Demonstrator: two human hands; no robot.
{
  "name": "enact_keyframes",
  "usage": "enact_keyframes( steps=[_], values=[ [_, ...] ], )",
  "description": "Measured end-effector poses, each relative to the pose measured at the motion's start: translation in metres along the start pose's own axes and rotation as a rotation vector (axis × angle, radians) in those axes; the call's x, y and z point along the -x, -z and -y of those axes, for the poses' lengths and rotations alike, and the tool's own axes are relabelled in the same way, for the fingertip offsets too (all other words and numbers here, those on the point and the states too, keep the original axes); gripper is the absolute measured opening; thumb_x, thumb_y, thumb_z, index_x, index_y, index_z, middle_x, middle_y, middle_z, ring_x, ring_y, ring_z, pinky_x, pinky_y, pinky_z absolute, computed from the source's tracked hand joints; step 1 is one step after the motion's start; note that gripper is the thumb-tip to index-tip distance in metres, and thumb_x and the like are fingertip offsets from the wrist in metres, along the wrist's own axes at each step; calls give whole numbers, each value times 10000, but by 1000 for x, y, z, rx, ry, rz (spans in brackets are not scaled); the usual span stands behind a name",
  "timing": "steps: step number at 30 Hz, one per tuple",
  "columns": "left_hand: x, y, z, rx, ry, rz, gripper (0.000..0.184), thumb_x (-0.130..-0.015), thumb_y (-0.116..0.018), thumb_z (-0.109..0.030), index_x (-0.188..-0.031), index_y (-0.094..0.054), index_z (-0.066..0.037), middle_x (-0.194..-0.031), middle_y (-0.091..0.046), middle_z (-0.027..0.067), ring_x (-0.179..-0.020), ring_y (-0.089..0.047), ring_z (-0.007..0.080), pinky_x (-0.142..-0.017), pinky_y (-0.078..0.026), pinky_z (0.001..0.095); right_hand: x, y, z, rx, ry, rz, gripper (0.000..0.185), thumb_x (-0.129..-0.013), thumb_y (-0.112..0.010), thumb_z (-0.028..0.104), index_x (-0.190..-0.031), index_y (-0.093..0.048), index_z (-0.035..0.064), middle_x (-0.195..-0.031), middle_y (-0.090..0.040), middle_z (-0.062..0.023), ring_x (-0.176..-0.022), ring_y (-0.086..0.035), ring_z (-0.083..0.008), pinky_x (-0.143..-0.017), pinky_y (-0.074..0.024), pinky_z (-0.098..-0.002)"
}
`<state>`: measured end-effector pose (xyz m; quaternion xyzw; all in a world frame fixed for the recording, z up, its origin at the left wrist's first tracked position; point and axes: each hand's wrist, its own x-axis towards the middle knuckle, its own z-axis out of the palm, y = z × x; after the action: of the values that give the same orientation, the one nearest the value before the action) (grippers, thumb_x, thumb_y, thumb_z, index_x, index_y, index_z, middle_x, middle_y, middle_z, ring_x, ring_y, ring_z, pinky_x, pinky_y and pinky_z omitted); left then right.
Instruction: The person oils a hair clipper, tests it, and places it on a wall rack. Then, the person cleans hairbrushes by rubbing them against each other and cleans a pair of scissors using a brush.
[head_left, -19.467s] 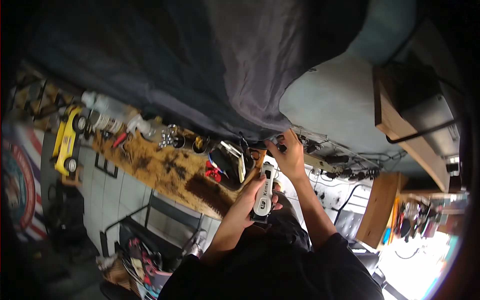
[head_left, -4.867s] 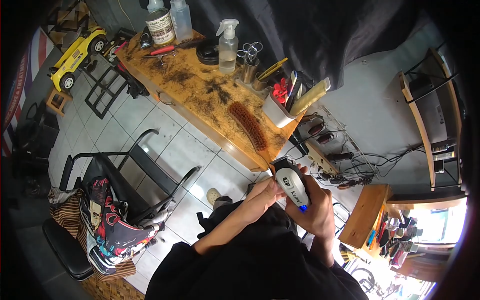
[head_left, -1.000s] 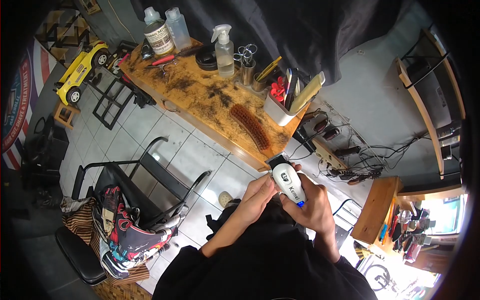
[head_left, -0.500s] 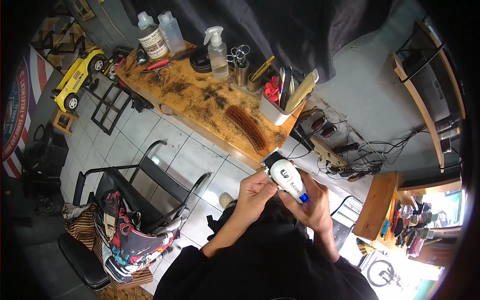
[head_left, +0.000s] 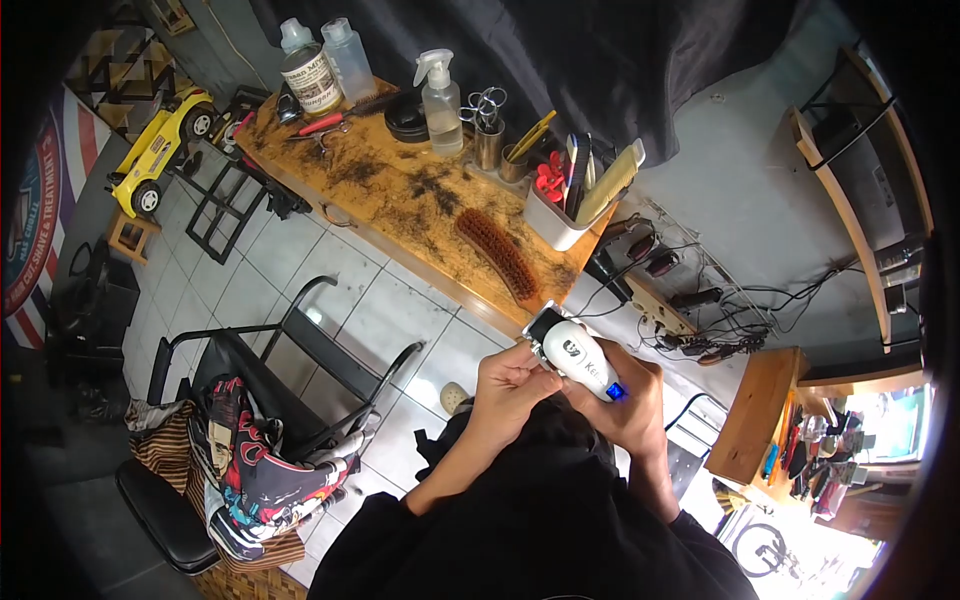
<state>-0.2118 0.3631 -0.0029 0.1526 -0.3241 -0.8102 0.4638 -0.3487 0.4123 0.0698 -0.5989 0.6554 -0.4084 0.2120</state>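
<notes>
A white hair clipper [head_left: 577, 357] with a black and silver blade head and a glowing blue display is held in front of my chest. My right hand [head_left: 632, 408] wraps round its body from the right, the thumb lying across the lower side. Against the clipper's left side, just below the blade, my left hand [head_left: 512, 388] has its thumb and fingers closed; the exact contact of the fingertips is partly hidden. Beyond the blade, a curved brown brush [head_left: 495, 255] lies on the wooden tabletop [head_left: 390, 215], which is strewn with dark hair clippings.
On the table stand a spray bottle [head_left: 440, 112], a metal cup with scissors [head_left: 488, 140] and a white bin [head_left: 560, 232] of combs. A black chair [head_left: 345, 350] with a printed cloth [head_left: 265, 480] is at left. Cables and a power strip [head_left: 655, 310] lie right of the table.
The clipper has turned slightly in my hands, so less of its lettering shows and the blue display sits a little lower and further right. The surroundings shift slightly with the camera.
</notes>
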Motion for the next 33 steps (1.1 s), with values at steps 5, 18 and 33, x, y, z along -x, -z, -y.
enact_keyframes(
  steps=[5,18,33],
  values=[
    [-1,1,1,-19,10,11,341,-862,-650,-13,-1183,-574,72,-1094,-637,108,-981,-604,156,-839,-491,286,-1,-3,-3,17,49,-62,381,-713,-764,108,-1044,-636,-31,-808,-679,-171,-719,-693,-280,-636,-530,-325],
    [-3,1,1,-68,13,29,309,-883,-637,-30,-1171,-585,67,-1080,-641,106,-935,-602,143,-820,-493,281,-5,1,1,15,19,-53,288,-703,-743,74,-957,-636,-6,-771,-668,-163,-705,-687,-311,-617,-529,-332],
    [-2,1,4,-36,50,18,325,-891,-638,-57,-1183,-576,73,-1076,-646,108,-938,-601,140,-820,-489,272,-3,5,1,1,-2,-38,343,-700,-724,67,-1018,-637,-26,-788,-669,-179,-713,-690,-306,-634,-532,-332]
  ],
)
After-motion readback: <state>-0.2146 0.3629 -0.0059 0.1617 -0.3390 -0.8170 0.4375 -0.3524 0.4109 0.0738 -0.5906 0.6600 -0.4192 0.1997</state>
